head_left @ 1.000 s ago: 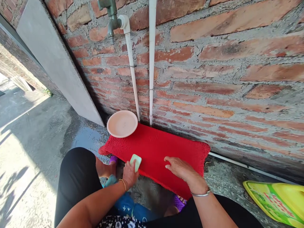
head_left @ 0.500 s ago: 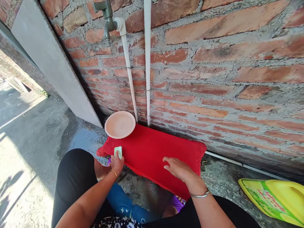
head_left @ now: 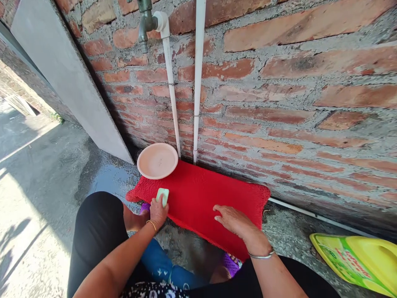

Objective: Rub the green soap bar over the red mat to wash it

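A red cloth (head_left: 204, 194) with a shaggy edge lies spread out low in front of me, beside the brick wall. My left hand (head_left: 159, 211) grips a pale green bar of soap (head_left: 162, 195) over the cloth's left part; whether the bar touches the cloth I cannot tell. Over the right part, my right hand (head_left: 231, 218) holds nothing, its fingers stretched out and loosely bent. A pink basin (head_left: 157, 161) stands at the cloth's far left corner, with no objects visible inside.
A tap (head_left: 145, 27) and white pipes (head_left: 197, 82) run along the brick wall (head_left: 279, 91). A grey slab (head_left: 68, 78) leans at the left. The yellow detergent jug (head_left: 356, 260) lies at right. Wet concrete (head_left: 108, 178) shows left of the basin.
My left hand has moved a little to the right and up over the cloth with the soap. My right hand stays in place. The view has shifted slightly.
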A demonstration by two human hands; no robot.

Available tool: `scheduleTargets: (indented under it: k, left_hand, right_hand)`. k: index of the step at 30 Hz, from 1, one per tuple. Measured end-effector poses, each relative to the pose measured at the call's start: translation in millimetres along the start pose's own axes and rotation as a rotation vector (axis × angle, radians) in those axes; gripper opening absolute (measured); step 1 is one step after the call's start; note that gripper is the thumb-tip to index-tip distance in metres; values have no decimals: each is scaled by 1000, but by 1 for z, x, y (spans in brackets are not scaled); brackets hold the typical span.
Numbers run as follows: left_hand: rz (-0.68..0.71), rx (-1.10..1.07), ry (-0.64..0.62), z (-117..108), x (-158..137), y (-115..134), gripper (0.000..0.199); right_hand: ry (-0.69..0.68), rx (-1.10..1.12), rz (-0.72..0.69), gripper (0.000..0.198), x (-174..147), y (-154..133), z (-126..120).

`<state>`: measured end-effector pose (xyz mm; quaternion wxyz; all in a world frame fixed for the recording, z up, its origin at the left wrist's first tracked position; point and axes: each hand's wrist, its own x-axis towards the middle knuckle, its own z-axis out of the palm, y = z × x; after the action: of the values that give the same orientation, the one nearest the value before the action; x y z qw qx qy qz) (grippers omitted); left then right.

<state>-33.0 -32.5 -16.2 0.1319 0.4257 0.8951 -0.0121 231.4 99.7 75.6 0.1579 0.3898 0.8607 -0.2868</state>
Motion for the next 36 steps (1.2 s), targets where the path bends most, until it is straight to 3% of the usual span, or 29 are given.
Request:
scheduleTargets:
  k: [3, 5, 8, 9, 11, 12, 14, 19, 22, 24, 28, 31, 33, 36]
  left_hand:
    - [-174, 25, 32, -7, 13, -9, 54]
    - [-126, 26, 7, 2, -4, 2, 54]
    - [118, 1, -83, 30, -51, 32, 58]
    - [262, -4, -140, 39, -66, 42, 60]
    - [477, -29, -234, 50, -85, 55, 64]
    - [521, -42, -253, 51, -87, 58, 64]
    - [457, -57, -222, 43, -76, 53, 63]
    - [-19, -10, -26, -5, -4, 7, 55]
    - [-179, 35, 2, -16, 10, -4, 55]
    - [-105, 44, -28, -6, -5, 6, 55]
    - [271, 10, -182, 33, -63, 45, 63]
    - [507, 11, -263, 47, -83, 63, 68]
    - [473, -14, -235, 39, -72, 60, 65]
    - [214, -37, -117, 12, -33, 39, 56]
  right_hand:
    - [0, -13, 14, 39, 2, 2, 2]
    - [-6, -21, 26, 38, 4, 2, 3]
    - [-13, -41, 33, 38, 7, 1, 6]
    - [-8, -47, 31, 39, 8, 1, 7]
    - [4, -51, 29, 41, 9, 1, 9]
    - [7, -50, 29, 42, 9, 0, 9]
    - [-7, -44, 28, 42, 8, 0, 9]
    - [8, -15, 14, 39, 2, 2, 6]
    - [31, -9, 12, 40, 0, 2, 5]
    - [28, -23, 26, 40, -1, -1, 2]
    - [-33, -49, 67, 41, -1, -8, -2]
    - [-45, -48, 56, 44, -1, -10, -2]
    - [-58, -43, 47, 44, -1, -8, -1]
    - [-64, -35, 46, 43, -3, -5, 0]
